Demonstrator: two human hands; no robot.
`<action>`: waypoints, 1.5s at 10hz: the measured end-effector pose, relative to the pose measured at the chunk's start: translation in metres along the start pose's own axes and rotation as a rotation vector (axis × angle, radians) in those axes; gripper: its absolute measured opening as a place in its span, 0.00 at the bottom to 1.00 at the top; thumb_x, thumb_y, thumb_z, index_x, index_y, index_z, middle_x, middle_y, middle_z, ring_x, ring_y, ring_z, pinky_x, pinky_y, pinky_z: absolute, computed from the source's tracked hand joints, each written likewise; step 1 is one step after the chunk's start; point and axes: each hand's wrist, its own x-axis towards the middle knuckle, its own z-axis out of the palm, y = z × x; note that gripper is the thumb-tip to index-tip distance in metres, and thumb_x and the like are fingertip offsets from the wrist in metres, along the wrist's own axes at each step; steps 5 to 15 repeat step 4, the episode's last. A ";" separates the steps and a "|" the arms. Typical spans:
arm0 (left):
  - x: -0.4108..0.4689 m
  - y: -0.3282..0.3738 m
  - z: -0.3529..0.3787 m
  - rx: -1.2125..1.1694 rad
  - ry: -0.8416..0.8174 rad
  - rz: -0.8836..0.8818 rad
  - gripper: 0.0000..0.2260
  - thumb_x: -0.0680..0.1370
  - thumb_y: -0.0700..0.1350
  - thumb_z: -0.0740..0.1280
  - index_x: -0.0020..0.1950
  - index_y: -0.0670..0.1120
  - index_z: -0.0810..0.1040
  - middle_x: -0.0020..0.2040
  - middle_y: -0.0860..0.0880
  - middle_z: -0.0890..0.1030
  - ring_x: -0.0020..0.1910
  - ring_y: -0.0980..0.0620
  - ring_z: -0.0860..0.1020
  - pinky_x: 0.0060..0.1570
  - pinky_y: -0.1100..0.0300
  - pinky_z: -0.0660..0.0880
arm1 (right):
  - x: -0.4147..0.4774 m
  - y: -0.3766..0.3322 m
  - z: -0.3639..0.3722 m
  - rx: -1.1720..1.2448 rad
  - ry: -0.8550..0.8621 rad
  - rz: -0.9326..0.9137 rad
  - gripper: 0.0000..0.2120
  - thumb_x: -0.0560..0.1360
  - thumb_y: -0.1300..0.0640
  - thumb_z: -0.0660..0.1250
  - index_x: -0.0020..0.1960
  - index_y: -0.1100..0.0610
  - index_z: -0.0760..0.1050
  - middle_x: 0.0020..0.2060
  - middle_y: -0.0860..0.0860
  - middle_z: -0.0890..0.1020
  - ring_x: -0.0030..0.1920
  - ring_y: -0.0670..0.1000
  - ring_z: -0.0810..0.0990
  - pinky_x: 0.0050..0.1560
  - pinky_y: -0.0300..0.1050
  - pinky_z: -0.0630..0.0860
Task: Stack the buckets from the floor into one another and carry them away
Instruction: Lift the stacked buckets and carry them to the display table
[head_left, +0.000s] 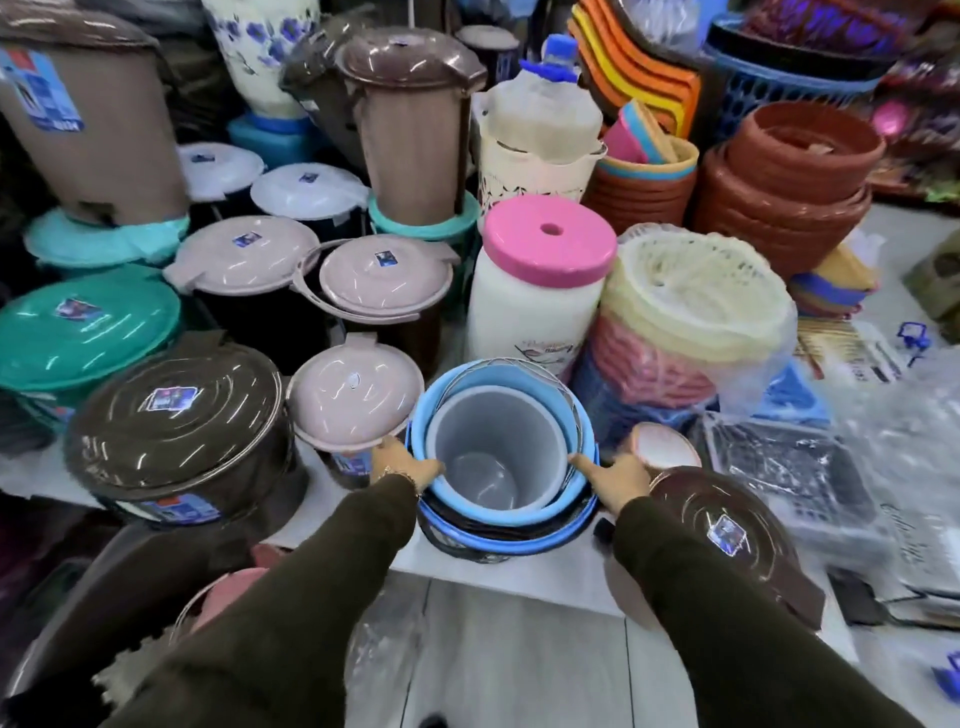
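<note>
A nested stack of buckets stands in front of me, with blue rims outside and a grey bucket innermost. Thin wire handles lie over its far rim. My left hand grips the stack's left rim, thumb hooked over the edge. On the right rim, my right hand holds the stack the same way. Both arms wear dark olive sleeves. The stack's lower part is hidden by its own rims.
Lidded bins crowd the left: a dark brown one, a beige-lidded one and a teal one. A pink-lidded white container and bagged baskets stand behind. A brown lid lies right. Pale floor shows below.
</note>
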 end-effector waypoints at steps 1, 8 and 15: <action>0.011 -0.003 0.006 0.092 -0.068 -0.006 0.39 0.61 0.51 0.78 0.67 0.40 0.67 0.65 0.39 0.75 0.61 0.39 0.76 0.62 0.49 0.74 | 0.001 0.006 0.000 -0.037 -0.017 0.034 0.37 0.65 0.34 0.72 0.57 0.65 0.79 0.54 0.63 0.84 0.53 0.61 0.82 0.48 0.47 0.74; -0.009 0.060 -0.010 0.303 0.162 0.270 0.38 0.71 0.63 0.68 0.74 0.44 0.62 0.70 0.39 0.67 0.68 0.37 0.69 0.68 0.46 0.68 | -0.014 -0.035 -0.054 0.001 0.045 -0.163 0.34 0.76 0.40 0.66 0.71 0.63 0.69 0.67 0.61 0.77 0.67 0.61 0.75 0.67 0.52 0.70; -0.009 0.060 -0.010 0.303 0.162 0.270 0.38 0.71 0.63 0.68 0.74 0.44 0.62 0.70 0.39 0.67 0.68 0.37 0.69 0.68 0.46 0.68 | -0.014 -0.035 -0.054 0.001 0.045 -0.163 0.34 0.76 0.40 0.66 0.71 0.63 0.69 0.67 0.61 0.77 0.67 0.61 0.75 0.67 0.52 0.70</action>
